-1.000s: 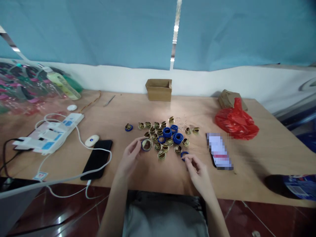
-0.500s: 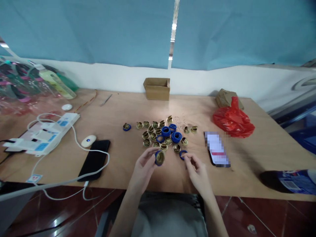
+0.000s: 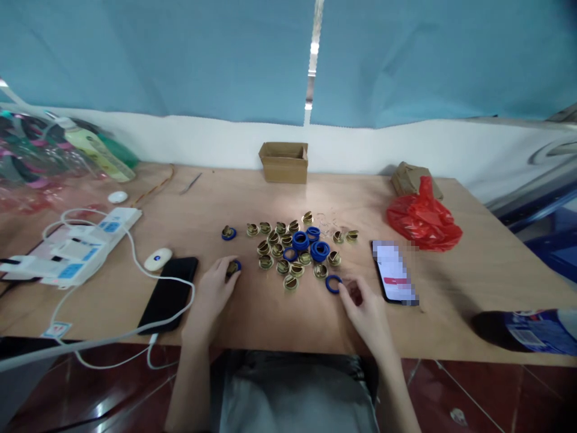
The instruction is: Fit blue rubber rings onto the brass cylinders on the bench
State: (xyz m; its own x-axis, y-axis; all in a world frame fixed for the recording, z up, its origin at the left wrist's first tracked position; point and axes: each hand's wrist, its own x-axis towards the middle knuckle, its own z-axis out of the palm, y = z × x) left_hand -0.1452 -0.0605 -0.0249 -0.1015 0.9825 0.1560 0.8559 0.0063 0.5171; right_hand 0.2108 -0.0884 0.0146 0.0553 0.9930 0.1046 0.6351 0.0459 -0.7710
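Note:
My left hand (image 3: 215, 287) is closed around a brass-coloured fitting with a blue ring (image 3: 233, 268) at its edge, low at the tabletop on the left. Behind it lies another brass fitting seated on a blue ring (image 3: 228, 233). My right hand (image 3: 364, 305) has its thumb and fingertips together at the right edge of a single blue ring (image 3: 328, 288). Between my hands spreads a cluster of several brass fittings (image 3: 265, 261) with raised tabs. Several blue rings (image 3: 320, 251) lie stacked among them, and one brass fitting (image 3: 291, 282) sits at the near edge.
An opened cardboard box (image 3: 285, 171) stands at the back. To the right are a lit phone (image 3: 394, 273), a red plastic bag (image 3: 424, 219) and a dark bottle (image 3: 523, 331). A black phone (image 3: 169, 294), white cables and a power strip (image 3: 85, 249) occupy the left.
My left hand has carried the ringed brass fitting leftward, away from the cluster, to the table. My right hand has stayed near the single blue ring, with its fingers shifted slightly rightward.

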